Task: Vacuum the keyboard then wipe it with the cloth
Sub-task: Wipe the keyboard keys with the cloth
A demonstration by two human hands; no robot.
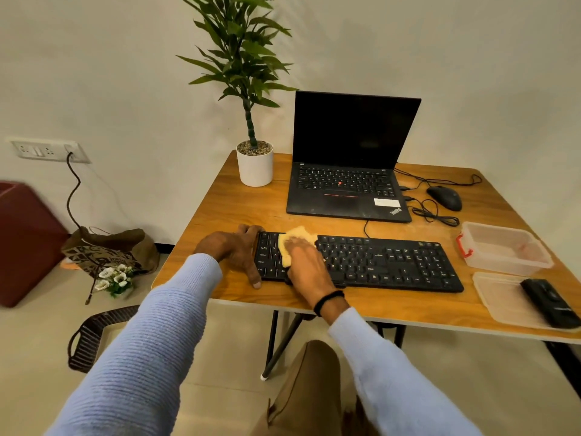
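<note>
- My right hand [306, 262] lies flat, fingers out, pressing the yellow cloth [297, 236] onto the left keys of the black full-size keyboard [393, 262].
- My left hand [234, 250] clasps the keyboard's left end, thumb on its near edge.
- The keyboard lies along the near side of the wooden desk [251, 202].
- Behind it stand an open black laptop [345, 184], a wired black mouse [445, 198] and a white-potted plant [254, 165].
- Just beside its right end sit a clear plastic box [503, 247] and a black handheld vacuum [550, 305] on a clear lid [500, 297].
</note>
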